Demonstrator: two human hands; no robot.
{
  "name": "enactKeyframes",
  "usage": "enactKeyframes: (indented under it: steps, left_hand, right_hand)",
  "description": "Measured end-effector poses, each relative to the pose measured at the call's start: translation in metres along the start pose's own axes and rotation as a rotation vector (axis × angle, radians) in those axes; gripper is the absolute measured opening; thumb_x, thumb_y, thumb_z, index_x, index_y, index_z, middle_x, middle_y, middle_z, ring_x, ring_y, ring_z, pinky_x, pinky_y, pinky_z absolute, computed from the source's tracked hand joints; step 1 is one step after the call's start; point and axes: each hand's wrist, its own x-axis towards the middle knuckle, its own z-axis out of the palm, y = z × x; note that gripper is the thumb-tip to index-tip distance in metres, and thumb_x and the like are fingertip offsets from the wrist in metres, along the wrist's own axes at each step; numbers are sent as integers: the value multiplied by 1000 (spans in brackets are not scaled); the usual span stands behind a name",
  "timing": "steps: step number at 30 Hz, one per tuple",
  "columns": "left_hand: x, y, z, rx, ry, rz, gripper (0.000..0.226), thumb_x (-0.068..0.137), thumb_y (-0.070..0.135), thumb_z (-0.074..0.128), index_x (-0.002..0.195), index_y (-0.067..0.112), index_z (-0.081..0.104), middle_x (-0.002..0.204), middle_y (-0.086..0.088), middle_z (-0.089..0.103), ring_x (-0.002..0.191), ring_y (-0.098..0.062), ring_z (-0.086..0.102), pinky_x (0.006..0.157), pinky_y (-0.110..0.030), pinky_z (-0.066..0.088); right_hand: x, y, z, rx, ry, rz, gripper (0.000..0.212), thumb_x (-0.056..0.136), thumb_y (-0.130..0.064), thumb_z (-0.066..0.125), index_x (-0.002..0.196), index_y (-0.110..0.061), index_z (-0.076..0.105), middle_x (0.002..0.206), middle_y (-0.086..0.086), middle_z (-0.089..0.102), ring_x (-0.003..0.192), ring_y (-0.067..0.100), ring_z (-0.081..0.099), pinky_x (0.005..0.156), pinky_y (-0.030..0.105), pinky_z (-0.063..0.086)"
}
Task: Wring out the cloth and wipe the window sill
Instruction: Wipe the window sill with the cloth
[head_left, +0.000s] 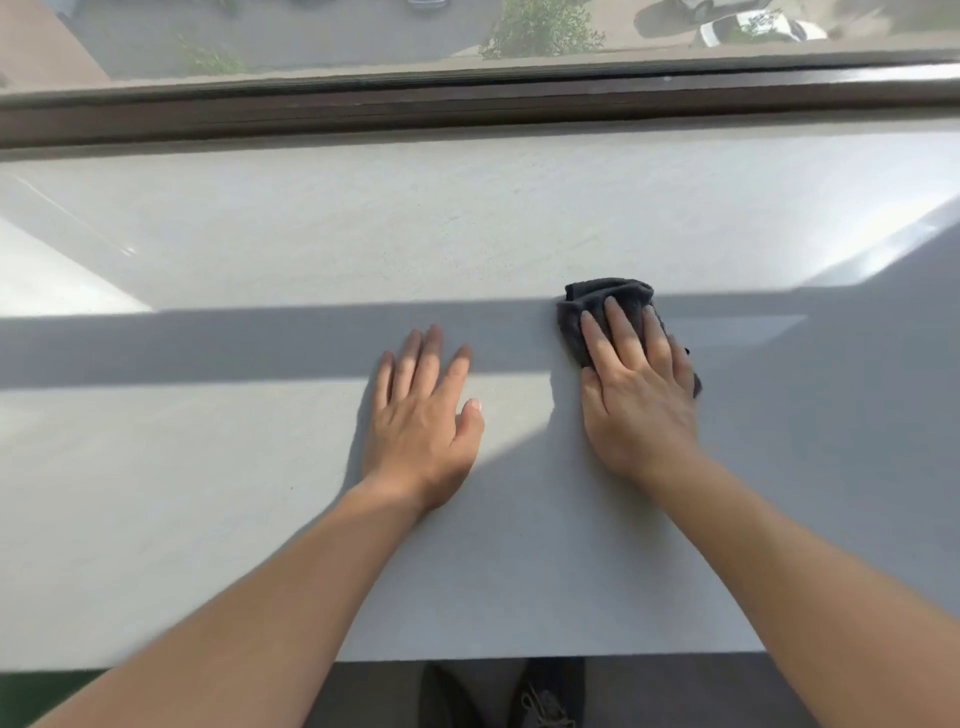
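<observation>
a dark cloth (597, 304) is pressed flat under the right hand (636, 395) on the white window sill (363, 234); beside it, the left hand (423, 421) is laid flat, holding nothing.

Dark brown window frame (467, 104) across top. Through pane (156, 31): sunlit road (337, 31), parked cars (753, 28), green bush (540, 28) below. Grey floor (675, 696) underneath.

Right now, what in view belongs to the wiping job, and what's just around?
Job: cloth under the right hand; window sill; left hand flat on the sill.
Not job: window frame; cars and bush outside; shoe below the sill.
</observation>
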Motion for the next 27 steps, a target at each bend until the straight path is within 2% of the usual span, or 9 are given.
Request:
enactKeyframes:
  steps: [5, 7, 10, 13, 16, 19, 22, 24, 27]
  left_hand:
    - [3, 3, -8, -10, -6, 5, 74, 84, 39, 18, 156, 25, 26, 168, -3, 3, 153, -14, -8, 121, -36, -15]
    - [4, 3, -13, -48, -26, 5, 72, 85, 37, 20, 156, 25, 27, 168, -3, 3, 153, -13, -9, 121, -35, -15]
    - [-1, 0, -20, -85, -37, 22, 63, 90, 36, 24, 152, 26, 34, 168, -1, 8, 153, -10, -7, 120, -33, -17]
    - [-19, -4, -24, -13, -11, 15, 63, 90, 34, 24, 152, 27, 36, 168, 1, 11, 153, -11, -5, 119, -31, -19]
    - [-34, -5, -20, -15, -23, 25, 65, 91, 36, 24, 155, 24, 30, 168, -1, 7, 153, -13, -6, 121, -33, -16]
    - [-34, -4, -17, -26, -42, 15, 67, 92, 37, 25, 157, 24, 24, 169, -1, 2, 153, -13, -10, 122, -35, -15]
    - [-33, -2, -14, 0, -44, 9, 69, 90, 38, 23, 158, 25, 21, 168, -1, -1, 153, -14, -10, 121, -34, -17]
    - [-33, -2, -11, 11, -38, 3, 69, 90, 39, 23, 158, 25, 21, 168, -2, -1, 153, -15, -10, 120, -34, -17]
    - [-32, -1, -9, 21, -42, 5, 70, 90, 39, 24, 158, 24, 20, 168, -2, -2, 153, -15, -11, 121, -36, -17]
  right_hand:
    - [-85, -12, 6, -44, -29, -294, 57, 101, -43, 32, 156, -32, 31, 166, -6, 21, 154, 27, 12, 123, 46, 10]
    - [-86, 6, 1, -68, -58, -337, 56, 101, -42, 32, 156, -35, 29, 165, -10, 19, 155, 23, 11, 123, 43, 8]
    - [-67, 19, -6, -42, -32, -96, 58, 100, -43, 25, 158, -38, 20, 167, -12, 10, 155, 20, 2, 122, 35, -6]
    - [-82, -6, -2, -28, 35, 11, 60, 99, -42, 27, 158, -34, 22, 168, -5, 14, 155, 28, 4, 123, 43, 2]
    - [-139, -22, 5, -41, -1, -272, 58, 100, -38, 40, 156, -31, 32, 166, -3, 23, 154, 30, 12, 122, 50, 14]
    - [-150, 9, 0, -104, -62, -448, 57, 100, -38, 42, 156, -33, 32, 165, -6, 24, 155, 26, 12, 124, 46, 14]
    - [-129, 28, -4, -68, 8, -125, 58, 99, -39, 32, 156, -33, 28, 166, -5, 24, 154, 25, 11, 124, 39, 3]
    - [-127, 13, 0, -51, 53, 31, 60, 99, -39, 29, 158, -30, 25, 167, -2, 20, 154, 29, 8, 124, 41, 1]
    - [-157, -7, 10, -69, 30, -175, 57, 101, -37, 33, 157, -29, 29, 166, -1, 21, 155, 31, 10, 123, 49, 11]
